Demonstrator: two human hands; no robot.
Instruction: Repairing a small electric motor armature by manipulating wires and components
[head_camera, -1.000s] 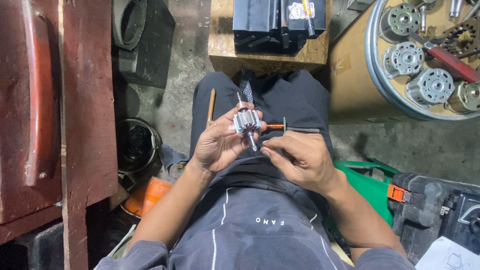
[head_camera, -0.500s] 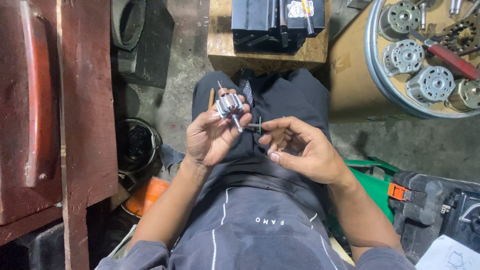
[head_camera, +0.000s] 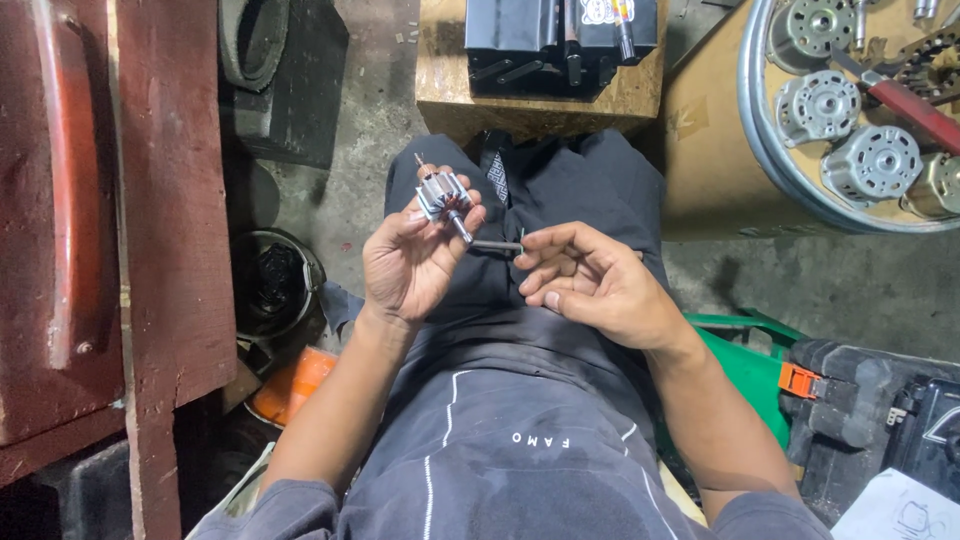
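Left hand (head_camera: 412, 262) grips the motor armature (head_camera: 441, 195) at 12 o'clock; right hand (head_camera: 590, 285) pinches a thin metal pin (head_camera: 497, 245) at its 9 o'clock.

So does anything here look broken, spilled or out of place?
Nothing stands out. The left hand holds a small motor rotor upright by its shaft, and the right hand pinches a thin dark pin beside it. The motor parts in the round tray lie loose but unspilled.
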